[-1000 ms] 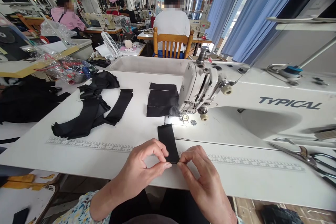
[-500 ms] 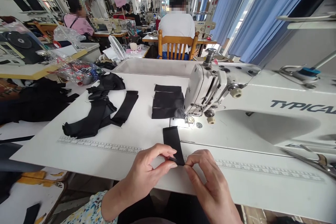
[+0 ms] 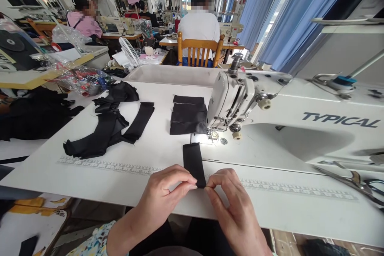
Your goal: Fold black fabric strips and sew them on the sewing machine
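A black fabric strip [image 3: 193, 164] lies on the white sewing table [image 3: 162, 204], its near end at the table's front. My left hand [image 3: 166, 194] pinches the strip's lower left corner between thumb and forefinger. At the lower right corner, my right hand [image 3: 229, 200] has its thumb and forefinger pressed together on the fabric. Beyond the strip stands the sewing machine head [image 3: 228, 100], with its lit needle area. Black rectangular pieces [image 3: 188, 118] lie just left of the needle.
More black fabric pieces [image 3: 93, 136] are spread at the left. A printed ruler [image 3: 114, 166] crosses the table. Scissors [image 3: 357, 182] rest at the right edge. A bag of colourful items [image 3: 82, 82] sits at the back left. A person in white [image 3: 199, 26] sits ahead.
The whole view has shifted slightly, with the scene further left and more of the scissors showing. Left thumb and forefinger have closed together at the fabric's corner. The strip stays in place.
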The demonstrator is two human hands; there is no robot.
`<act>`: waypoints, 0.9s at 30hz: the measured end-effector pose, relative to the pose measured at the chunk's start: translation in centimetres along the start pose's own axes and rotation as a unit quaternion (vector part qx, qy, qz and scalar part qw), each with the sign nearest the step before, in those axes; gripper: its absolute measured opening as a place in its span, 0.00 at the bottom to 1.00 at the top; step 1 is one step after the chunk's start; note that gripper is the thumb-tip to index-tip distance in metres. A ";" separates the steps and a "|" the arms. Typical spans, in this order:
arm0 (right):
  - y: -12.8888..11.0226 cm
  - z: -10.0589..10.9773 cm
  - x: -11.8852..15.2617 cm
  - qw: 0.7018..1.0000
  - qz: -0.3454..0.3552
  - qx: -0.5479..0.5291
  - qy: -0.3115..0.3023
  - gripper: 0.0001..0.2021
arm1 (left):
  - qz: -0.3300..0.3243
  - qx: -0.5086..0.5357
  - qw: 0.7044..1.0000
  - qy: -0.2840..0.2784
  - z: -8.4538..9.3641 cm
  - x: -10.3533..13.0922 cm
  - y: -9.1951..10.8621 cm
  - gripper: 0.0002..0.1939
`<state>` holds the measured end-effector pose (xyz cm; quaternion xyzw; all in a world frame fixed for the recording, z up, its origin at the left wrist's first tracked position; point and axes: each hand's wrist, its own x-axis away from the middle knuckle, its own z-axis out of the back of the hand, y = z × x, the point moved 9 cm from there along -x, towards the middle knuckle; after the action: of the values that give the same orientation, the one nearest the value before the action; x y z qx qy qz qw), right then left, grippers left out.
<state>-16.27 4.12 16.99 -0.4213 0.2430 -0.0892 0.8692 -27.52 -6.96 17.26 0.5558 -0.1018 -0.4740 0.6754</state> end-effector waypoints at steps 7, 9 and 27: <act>0.5 0.1 -0.1 0.998 -0.035 -0.043 -0.012 0.08 | 0.086 0.039 0.993 -0.067 -0.1 -0.2 -0.9 0.07; 0.5 0.1 -0.1 0.997 -0.041 -0.056 -0.015 0.08 | 0.096 0.078 0.989 -0.080 -0.3 -0.2 -0.9 0.07; 0.0 -0.6 2.1 0.993 0.001 0.076 -0.091 0.07 | -0.065 -0.118 0.987 -0.090 -1.2 2.5 0.4 0.09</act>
<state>-14.74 2.94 15.98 -0.3602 0.1559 -0.0677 0.9173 -25.19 -8.13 16.16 0.4331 -0.0688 -0.5737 0.6918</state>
